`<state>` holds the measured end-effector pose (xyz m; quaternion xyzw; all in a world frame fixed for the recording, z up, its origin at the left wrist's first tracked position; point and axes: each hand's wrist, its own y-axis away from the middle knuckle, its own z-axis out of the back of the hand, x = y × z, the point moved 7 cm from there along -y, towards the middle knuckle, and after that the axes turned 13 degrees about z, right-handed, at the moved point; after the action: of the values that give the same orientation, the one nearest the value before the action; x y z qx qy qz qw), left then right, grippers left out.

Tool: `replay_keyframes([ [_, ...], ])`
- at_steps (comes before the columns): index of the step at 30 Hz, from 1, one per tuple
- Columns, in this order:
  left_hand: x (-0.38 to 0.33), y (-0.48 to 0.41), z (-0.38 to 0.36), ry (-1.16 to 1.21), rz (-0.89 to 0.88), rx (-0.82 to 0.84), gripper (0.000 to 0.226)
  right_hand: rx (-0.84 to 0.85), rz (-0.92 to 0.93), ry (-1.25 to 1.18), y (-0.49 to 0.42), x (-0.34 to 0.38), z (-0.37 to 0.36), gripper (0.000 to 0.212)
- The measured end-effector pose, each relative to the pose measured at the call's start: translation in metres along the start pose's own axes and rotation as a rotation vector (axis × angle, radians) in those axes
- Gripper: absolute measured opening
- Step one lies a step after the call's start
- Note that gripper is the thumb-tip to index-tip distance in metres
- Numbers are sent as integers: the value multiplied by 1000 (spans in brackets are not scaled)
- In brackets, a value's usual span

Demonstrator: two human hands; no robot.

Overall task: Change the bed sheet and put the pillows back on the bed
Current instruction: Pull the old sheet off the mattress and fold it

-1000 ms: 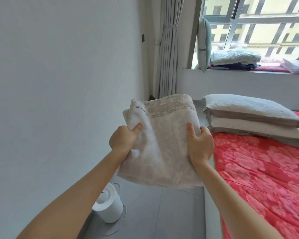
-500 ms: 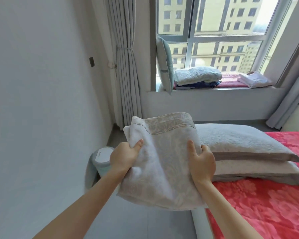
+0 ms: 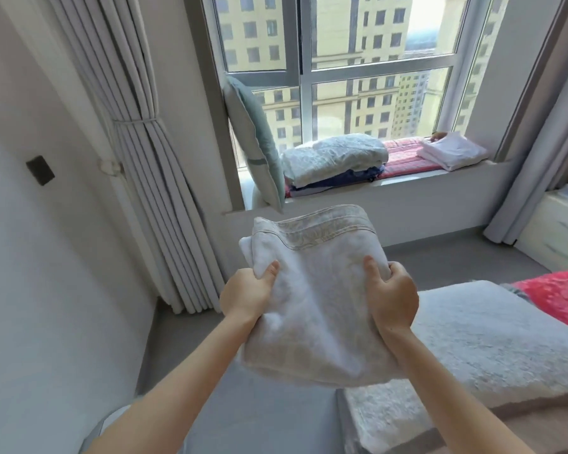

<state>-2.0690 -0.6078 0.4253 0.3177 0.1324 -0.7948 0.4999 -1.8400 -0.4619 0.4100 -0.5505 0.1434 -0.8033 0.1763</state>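
1. The left hand point(image 3: 246, 296) and right hand point(image 3: 394, 299) are both clamped on a folded cloth point(image 3: 312, 306). Each has its thumb on top and fingers curled under one side edge. The cloth hangs in the air dead center, over the floor point(image 3: 440, 263).
2. Progress looks pretty early. The pillows point(image 3: 473, 339) sit stacked on the bed at 4 o'clock, and a red sheet point(image 3: 558, 296) covers the mattress beyond them at 3.
3. If the cloth is the fresh sheet, basically everything is left: pillows off, red sheet off, new one on, pillows back.
4. It's tight on the left, with the wall point(image 3: 30, 257) at 9 and the curtain point(image 3: 151, 158) at 10.
5. The pillow edge is right under the right wrist, so swinging that way means lifting over it.
6. A strip of floor runs from 12 to 2 between the bed and the sill point(image 3: 440, 181), which is the roomiest lane.
7. The sill is busy: a cushion point(image 3: 256, 142) at 11, a linen pile point(image 3: 335, 155) at 12, and a white bundle point(image 3: 453, 152) at 1.
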Motion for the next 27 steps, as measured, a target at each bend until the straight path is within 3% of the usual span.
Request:
replay_keyframes([
  [7,-77,-175,-40,-4,-44,62,59,-42,-51,6,-138,-29,-105,42],
  [10,-109,-255,-71,-14,-83,110,61,-104,-69,41,-193,-53,-149,49],
  [16,-195,-414,-134,-70,-240,228,60,-276,-169,153,-298,-86,-221,42],
  [27,-383,-539,-290,-90,-497,564,59,-577,-278,503,-451,-150,-221,46],
])
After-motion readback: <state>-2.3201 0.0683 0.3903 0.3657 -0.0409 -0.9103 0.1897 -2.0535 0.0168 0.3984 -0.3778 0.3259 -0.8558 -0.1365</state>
